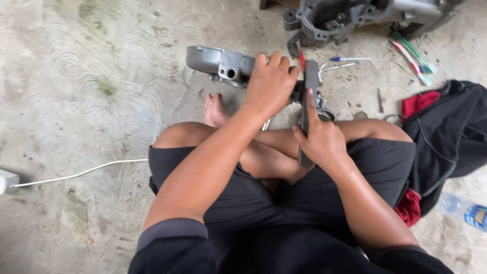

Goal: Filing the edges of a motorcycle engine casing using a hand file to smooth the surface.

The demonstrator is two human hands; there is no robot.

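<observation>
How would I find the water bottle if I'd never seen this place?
Start at the black jacket heaped on the concrete floor by the person's right knee. Just below it, at the picture's right edge, lies the water bottle. It is the only clear thing there, with a blue label.

The person wears dark grey shorts [243,203] and a dark top with short sleeves [172,238] that have a lighter grey band at the hem. Both forearms, hands, legs and feet are bare.

Grey metal casing [219,64]; dark grey tool [307,109]; black shorts [264,203]; white cable [81,173]; red cloth [419,102]; swirl-patterned grey floor [76,91].
</observation>
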